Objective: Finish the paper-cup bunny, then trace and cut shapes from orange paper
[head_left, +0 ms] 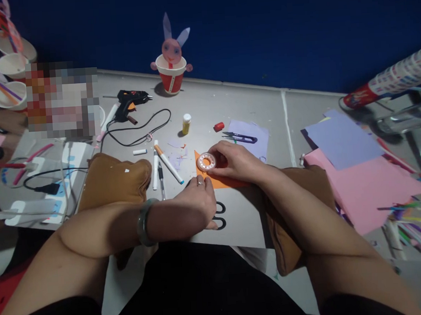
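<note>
A gray table spans the scene against a dark blue backdrop, its right side layered with a pink sheet. Brown cushions flank the worker, partly covered by the forearms. At upper right, a nested stack of cups, red at the near end, runs out of frame. At far left, white cups, one holding orange and purple strips, are cut off by the edge; a pixelated block beside them hides whatever lies behind.

The worker's left hand bends its fingers down at the near edge of an orange sheet; whether they pinch it or merely press, one cannot tell. The right hand curls thumb and fingers around the right rim of a pale pink ring at the sheet's left corner, though contact with the paper is hard to make out.

A red-and-white cup stands near the back, a rabbit-eared figure rising from its mouth. A small bottle with a white cap shows yellow contents. Two black loops emerge beside the left hand, the rest hidden. Smallest is a red piece near the bottle.
</note>
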`<state>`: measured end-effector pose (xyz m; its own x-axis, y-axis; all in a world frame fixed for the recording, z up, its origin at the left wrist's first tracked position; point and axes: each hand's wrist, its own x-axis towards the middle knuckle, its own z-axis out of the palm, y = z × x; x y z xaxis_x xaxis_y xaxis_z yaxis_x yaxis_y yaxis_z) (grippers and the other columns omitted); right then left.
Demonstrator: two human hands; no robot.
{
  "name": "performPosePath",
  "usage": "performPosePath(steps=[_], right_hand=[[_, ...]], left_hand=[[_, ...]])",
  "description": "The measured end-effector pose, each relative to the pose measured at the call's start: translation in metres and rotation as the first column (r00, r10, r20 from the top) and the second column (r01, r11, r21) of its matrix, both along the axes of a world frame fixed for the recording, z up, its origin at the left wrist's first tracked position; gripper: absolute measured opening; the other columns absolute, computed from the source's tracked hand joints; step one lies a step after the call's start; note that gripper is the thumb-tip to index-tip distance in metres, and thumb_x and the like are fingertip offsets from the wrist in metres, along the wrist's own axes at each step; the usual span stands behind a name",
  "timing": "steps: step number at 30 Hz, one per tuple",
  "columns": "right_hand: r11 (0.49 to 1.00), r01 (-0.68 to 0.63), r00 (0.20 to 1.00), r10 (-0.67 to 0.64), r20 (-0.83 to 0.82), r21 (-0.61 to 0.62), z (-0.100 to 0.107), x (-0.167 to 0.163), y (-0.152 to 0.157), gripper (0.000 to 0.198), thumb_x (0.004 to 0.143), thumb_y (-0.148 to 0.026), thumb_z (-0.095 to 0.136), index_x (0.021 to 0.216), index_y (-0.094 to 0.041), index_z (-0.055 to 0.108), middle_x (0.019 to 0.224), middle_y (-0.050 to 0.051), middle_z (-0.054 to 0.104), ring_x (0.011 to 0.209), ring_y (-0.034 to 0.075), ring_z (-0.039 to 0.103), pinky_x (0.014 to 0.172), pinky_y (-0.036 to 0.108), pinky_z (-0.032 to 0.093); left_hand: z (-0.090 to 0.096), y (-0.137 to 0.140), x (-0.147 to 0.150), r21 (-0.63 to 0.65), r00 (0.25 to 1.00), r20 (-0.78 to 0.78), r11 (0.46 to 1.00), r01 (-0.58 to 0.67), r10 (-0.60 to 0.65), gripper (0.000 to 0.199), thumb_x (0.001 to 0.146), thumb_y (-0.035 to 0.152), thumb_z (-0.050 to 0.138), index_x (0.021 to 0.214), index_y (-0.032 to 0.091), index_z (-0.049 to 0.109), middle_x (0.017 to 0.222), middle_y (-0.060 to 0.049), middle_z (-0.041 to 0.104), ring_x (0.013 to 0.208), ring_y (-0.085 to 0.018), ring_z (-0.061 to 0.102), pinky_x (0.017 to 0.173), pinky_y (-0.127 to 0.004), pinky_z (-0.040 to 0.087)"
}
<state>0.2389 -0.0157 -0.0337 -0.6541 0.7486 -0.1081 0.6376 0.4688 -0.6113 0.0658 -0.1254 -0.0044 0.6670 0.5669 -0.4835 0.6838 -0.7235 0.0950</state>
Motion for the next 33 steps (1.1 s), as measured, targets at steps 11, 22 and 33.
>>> performPosePath(steps=[11,22,33], right_hand=[[0.994,0.102,0.994,-0.104,-0.039,-0.036,0.002,-0.006,-0.002,0.031,0.080,-0.045,0.079,0.096,-0.021,0.068,0.087,0.005,0.067,0.076,0.021,0.059,0.069,0.036,0.043],[0.984,0.140,0.985,-0.149,-0.081,-0.107,0.000,-0.006,-0.001,0.027,0.077,-0.034,0.079,0.097,-0.021,0.066,0.087,0.005,0.069,0.078,0.021,0.061,0.071,0.035,0.046],[0.988,0.132,0.987,-0.139,-0.082,-0.080,0.002,-0.006,-0.003,0.023,0.077,-0.032,0.077,0.095,-0.020,0.067,0.087,0.005,0.069,0.077,0.020,0.061,0.072,0.034,0.045]], left_hand=[[0.016,0.008,0.006,-0.097,0.996,-0.085,0.995,-0.021,0.013,0.092,0.098,0.066,0.058,0.148,-0.011,0.052,0.154,-0.042,0.048,0.146,-0.051,0.049,0.117,-0.056,0.042],[0.003,0.002,0.001,-0.013,1.000,-0.019,1.000,-0.019,0.019,0.091,0.095,0.068,0.062,0.142,-0.009,0.057,0.148,-0.041,0.054,0.141,-0.049,0.054,0.113,-0.052,0.043],[-0.007,-0.003,-0.003,0.042,0.999,0.022,0.999,-0.034,0.033,0.092,0.094,0.071,0.061,0.143,-0.007,0.057,0.147,-0.041,0.055,0.141,-0.049,0.054,0.109,-0.051,0.048]])
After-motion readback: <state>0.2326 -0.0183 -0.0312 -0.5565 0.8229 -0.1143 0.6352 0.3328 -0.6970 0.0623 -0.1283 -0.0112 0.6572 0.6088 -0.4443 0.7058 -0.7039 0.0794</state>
